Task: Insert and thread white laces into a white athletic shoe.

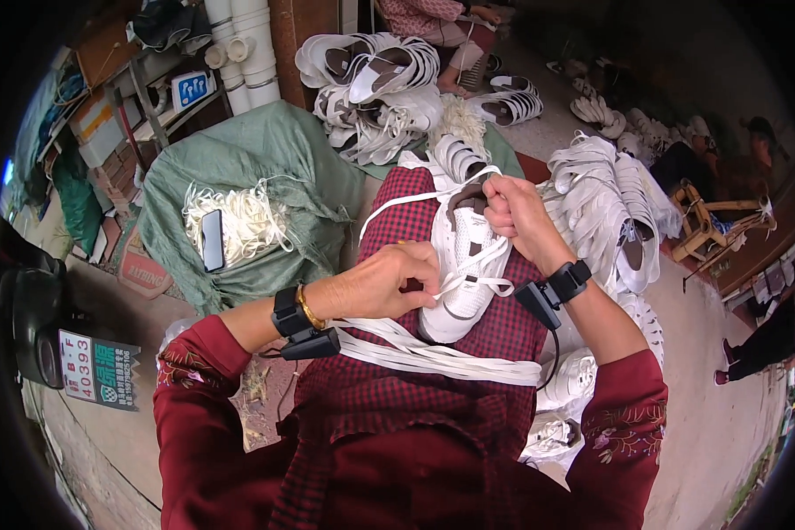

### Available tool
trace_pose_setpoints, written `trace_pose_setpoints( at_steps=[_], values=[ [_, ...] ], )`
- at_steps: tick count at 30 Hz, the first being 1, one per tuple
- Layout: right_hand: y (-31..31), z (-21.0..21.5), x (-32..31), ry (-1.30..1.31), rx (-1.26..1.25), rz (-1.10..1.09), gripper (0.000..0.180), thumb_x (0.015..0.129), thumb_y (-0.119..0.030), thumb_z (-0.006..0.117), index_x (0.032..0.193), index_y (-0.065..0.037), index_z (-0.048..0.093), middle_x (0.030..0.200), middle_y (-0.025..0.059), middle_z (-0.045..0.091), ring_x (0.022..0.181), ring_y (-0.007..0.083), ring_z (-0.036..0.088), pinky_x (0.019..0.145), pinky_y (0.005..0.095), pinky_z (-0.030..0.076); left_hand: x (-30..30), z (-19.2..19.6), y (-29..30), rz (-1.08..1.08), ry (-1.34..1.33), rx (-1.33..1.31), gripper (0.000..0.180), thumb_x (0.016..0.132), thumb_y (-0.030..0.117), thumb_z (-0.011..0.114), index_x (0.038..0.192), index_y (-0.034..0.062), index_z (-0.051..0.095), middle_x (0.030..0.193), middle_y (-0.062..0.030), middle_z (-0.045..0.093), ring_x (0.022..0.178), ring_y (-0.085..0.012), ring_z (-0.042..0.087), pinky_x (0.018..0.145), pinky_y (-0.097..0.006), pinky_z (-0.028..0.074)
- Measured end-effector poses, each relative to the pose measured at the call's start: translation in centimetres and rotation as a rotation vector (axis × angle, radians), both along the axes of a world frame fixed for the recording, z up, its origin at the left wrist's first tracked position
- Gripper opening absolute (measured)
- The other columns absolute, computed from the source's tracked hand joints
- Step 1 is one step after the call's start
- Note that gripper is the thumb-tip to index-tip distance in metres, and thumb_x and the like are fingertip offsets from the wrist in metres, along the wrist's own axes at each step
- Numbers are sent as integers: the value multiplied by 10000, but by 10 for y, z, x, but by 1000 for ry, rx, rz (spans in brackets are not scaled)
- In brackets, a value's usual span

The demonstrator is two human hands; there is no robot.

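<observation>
A white sneaker point(455, 305) lies on my lap over a red-and-black checked apron point(397, 212), its toe toward me. White shoelace point(480, 263) runs loosely across its tongue and front. My left hand point(406, 276) is closed at the toe end, pinching the lace near the lower eyelets. Up by the shoe's collar, my right hand point(519, 212) is closed on another stretch of lace, which trails off to the left over the apron. A bundle of flat white laces point(433, 355) lies across my lap below the toe.
At left, a green cloth-covered heap point(256, 150) bears a pile of white laces point(269, 221) and a phone point(212, 240). Stacked white sneakers point(375, 88) stand ahead, more shoes point(605, 203) at right. A wooden stool point(707, 221) is far right; another person point(428, 26) sits at the back.
</observation>
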State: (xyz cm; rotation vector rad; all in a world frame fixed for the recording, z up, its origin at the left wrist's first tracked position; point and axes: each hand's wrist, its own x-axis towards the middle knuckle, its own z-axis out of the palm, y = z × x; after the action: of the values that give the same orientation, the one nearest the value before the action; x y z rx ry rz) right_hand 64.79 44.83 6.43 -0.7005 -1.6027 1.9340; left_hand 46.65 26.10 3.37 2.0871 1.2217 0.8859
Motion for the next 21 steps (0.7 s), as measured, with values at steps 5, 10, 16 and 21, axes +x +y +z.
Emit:
trace_pose_setpoints(
  at_steps=[5, 10, 16, 21],
  values=[
    [1, -3, 2, 27, 30, -10, 211, 983, -210, 535, 828, -66, 525, 586, -89, 317, 454, 20, 262, 388, 237, 150, 5, -9, 6, -119, -5, 248, 108, 815, -12, 746, 876, 28, 667, 817, -54, 632, 800, -197, 635, 653, -333, 490],
    [-1, -6, -1, 38, 2, -2, 215, 972, -206, 531, 804, -73, 534, 583, -89, 331, 452, 23, 265, 389, 232, 157, 17, -16, -1, 387, 261, 488, 241, 827, 6, 692, 1042, 65, 602, 786, -104, 620, 665, -262, 650, 576, -383, 503],
    [-1, -6, -1, 38, 23, 13, 215, 983, -200, 509, 824, -57, 536, 586, -96, 305, 457, 13, 244, 396, 215, 150, 50, 6, -37, 200, 485, 712, 573, 765, 71, 705, 1322, 37, 572, 1283, -117, 548, 1131, -268, 526, 881, -385, 452],
    [7, 9, -13, -242, 788, -60, 309, 982, -257, 461, 778, -36, 532, 577, -10, 451, 486, 91, 415, 460, 282, 309, 59, -30, -35, -62, 544, 427, 555, 773, 49, 678, 1304, -62, 563, 1402, -197, 494, 1305, -352, 484, 1097, -416, 432]
  ],
)
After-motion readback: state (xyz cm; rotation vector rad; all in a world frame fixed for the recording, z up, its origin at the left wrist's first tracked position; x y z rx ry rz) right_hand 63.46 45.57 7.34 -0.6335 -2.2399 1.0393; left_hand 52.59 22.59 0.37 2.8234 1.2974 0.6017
